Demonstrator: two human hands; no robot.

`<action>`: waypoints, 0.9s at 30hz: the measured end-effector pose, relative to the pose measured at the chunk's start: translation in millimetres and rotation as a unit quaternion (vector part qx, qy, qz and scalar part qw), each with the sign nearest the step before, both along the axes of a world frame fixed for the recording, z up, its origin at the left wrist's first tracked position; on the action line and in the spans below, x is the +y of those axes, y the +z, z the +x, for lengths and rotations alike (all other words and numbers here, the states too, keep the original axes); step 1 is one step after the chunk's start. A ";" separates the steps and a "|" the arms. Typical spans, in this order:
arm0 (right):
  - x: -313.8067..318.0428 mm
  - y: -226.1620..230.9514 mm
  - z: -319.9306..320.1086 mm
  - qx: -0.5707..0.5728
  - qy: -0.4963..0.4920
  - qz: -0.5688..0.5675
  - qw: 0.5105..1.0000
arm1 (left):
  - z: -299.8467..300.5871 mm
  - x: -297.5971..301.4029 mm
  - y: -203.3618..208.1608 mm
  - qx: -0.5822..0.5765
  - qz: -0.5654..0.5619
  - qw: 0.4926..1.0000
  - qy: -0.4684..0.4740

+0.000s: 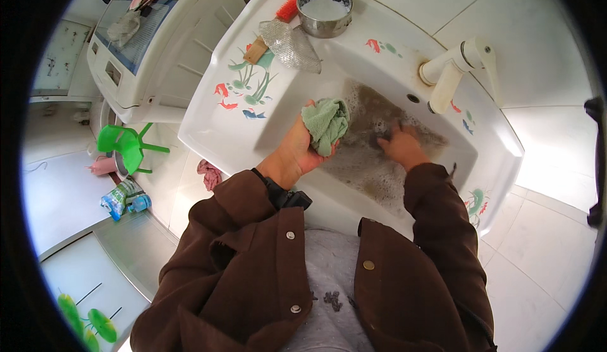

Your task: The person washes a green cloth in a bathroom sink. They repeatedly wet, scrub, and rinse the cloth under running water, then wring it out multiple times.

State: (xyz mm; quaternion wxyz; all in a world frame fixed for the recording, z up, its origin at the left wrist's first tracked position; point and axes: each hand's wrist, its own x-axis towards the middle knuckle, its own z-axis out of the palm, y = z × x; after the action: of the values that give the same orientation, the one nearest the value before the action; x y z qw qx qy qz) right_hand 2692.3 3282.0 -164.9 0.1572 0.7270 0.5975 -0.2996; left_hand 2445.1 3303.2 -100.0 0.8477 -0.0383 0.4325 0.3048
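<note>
Green cloth [327, 123] fills the left hand [300, 148], fingers clasped around it; right hand [405, 148], part-submerged, its grip unclear

White wall tiles [531, 42] with thin grey joints extend from 1 to 3 o'clock, brightly lit near 3 o'clock. Pale floor tiles [531, 244] lie at 4 o'clock. A white washing machine [171, 55] stands between 10 and 11 o'clock; a small green chair [131, 150], at 9 o'clock; a white panel [79, 263] with green leaf motifs, at 8 o'clock.
</note>
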 end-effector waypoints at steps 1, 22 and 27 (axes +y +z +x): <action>10.3 -2.6 -12.7 0.028 0.050 0.001 0.998 | -0.8 -0.3 0.8 0.005 0.003 1.000 0.000; -65.5 37.7 -22.7 0.192 0.188 -0.230 0.936 | 6.9 -0.5 9.1 0.015 0.005 0.999 -0.036; -47.5 47.5 -26.5 0.309 -0.078 0.028 0.947 | 3.7 -0.6 14.1 0.023 0.016 0.999 -0.037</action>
State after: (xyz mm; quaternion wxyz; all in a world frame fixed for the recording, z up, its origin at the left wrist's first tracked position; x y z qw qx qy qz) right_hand 2665.8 3234.5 -117.4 -0.0792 0.6467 0.5666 -0.5044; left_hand 2448.8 3302.5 -85.9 0.8488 -0.0020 0.4477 0.2812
